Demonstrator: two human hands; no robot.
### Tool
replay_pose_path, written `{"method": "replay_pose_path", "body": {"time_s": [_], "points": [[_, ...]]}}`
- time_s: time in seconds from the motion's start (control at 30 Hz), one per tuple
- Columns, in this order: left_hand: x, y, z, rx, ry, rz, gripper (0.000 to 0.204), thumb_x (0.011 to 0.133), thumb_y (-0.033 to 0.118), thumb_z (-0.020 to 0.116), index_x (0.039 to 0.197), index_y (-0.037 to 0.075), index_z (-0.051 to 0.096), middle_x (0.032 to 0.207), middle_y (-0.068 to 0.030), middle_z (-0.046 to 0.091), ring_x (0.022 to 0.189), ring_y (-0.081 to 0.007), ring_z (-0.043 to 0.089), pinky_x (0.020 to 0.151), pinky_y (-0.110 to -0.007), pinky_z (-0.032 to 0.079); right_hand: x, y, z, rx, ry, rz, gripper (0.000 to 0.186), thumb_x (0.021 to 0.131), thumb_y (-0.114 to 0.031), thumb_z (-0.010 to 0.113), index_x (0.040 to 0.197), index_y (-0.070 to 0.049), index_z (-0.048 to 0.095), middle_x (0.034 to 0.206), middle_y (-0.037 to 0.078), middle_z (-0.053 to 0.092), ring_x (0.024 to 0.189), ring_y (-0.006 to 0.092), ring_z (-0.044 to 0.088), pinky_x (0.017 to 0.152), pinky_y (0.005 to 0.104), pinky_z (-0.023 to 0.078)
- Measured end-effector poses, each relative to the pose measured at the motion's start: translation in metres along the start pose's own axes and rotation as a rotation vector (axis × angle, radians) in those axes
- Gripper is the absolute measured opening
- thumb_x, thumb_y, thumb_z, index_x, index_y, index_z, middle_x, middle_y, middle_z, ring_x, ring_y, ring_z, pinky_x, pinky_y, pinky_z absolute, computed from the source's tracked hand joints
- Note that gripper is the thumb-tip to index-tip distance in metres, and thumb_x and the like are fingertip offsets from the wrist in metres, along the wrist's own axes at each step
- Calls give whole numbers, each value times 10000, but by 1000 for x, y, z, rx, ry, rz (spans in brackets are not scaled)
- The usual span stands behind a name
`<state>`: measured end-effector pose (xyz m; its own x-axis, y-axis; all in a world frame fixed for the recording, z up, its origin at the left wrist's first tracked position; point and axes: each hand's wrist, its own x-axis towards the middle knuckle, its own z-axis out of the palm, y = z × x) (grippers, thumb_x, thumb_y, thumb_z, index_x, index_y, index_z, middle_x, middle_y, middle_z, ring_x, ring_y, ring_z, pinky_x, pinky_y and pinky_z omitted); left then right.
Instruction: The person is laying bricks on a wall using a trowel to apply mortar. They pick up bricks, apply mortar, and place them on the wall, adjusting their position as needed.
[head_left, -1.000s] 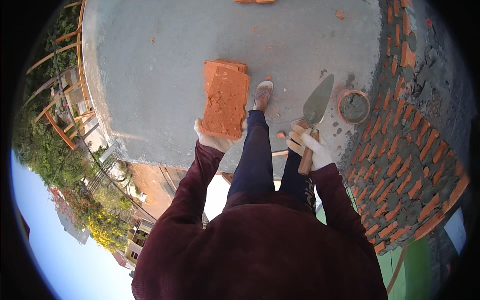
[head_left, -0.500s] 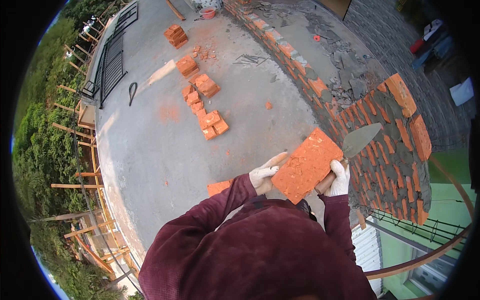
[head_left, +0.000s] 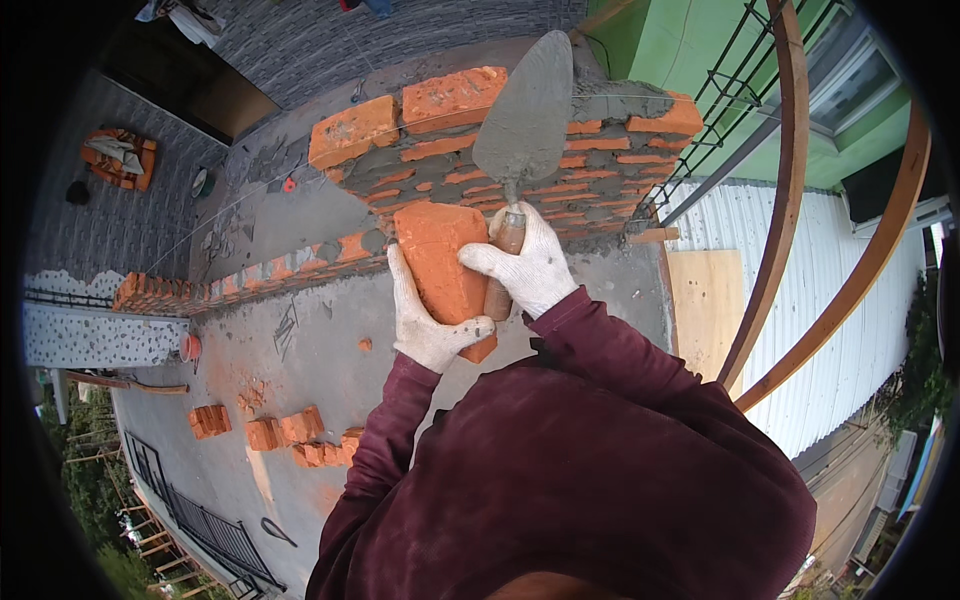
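My left hand (head_left: 424, 318), in a white glove, grips an orange brick (head_left: 440, 258) from its left side and lower end. In my right hand (head_left: 532, 266), also gloved, is the wooden handle of a trowel (head_left: 526, 112); the thumb of that hand presses against the brick. The grey, mortar-smeared blade points up and away from me. Behind it stands a brick wall (head_left: 612, 162) with thick mortar joints. Two bricks (head_left: 455, 98) lie along its top at the left, and a thin string runs across near the top.
A lower brick wall (head_left: 268, 270) runs off to the left. Several stacked bricks (head_left: 302, 425) sit on the concrete floor, with a black metal railing (head_left: 215, 525) beyond. Curved-looking wooden beams (head_left: 785, 190) and steel rebar (head_left: 735, 80) stand at the right, above a white corrugated roof (head_left: 850, 270).
My body and view have turned right, so the wall now lies in front of me. The brick has tipped from flat to steeper, and the trowel now points upward.
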<state>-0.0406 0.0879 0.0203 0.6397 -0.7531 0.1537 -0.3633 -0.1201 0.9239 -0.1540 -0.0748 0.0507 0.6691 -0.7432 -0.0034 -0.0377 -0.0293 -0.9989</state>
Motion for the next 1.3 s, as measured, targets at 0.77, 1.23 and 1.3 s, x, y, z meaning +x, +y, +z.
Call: {"method": "replay_pose_path", "body": {"time_s": [0.77,1.23,1.3], "points": [[452,50,206,568,-942,534,1260,597,562,890,1650,174,317,1327,-218,574,1271,-391,567,1111,-441,450,-40,59,-137,297,1030,451,328,988,-300,696,1034,14,611,785,135,690,483,182,606,433,309,492],[458,30,230,611,-924,497,1244,608,468,934,1639,118,333,1320,-232,575,1262,-365,591,1104,-420,460,-12,80,-121,200,981,360,380,962,-262,718,1129,37,552,836,138,700,476,166,593,437,295,484],[465,28,232,584,-914,492,1227,615,406,950,1636,108,338,1311,-220,579,1254,-348,598,1106,-411,464,-9,75,-121,190,968,365,361,965,-260,712,1106,35,558,795,131,692,456,166,586,420,293,479]]}}
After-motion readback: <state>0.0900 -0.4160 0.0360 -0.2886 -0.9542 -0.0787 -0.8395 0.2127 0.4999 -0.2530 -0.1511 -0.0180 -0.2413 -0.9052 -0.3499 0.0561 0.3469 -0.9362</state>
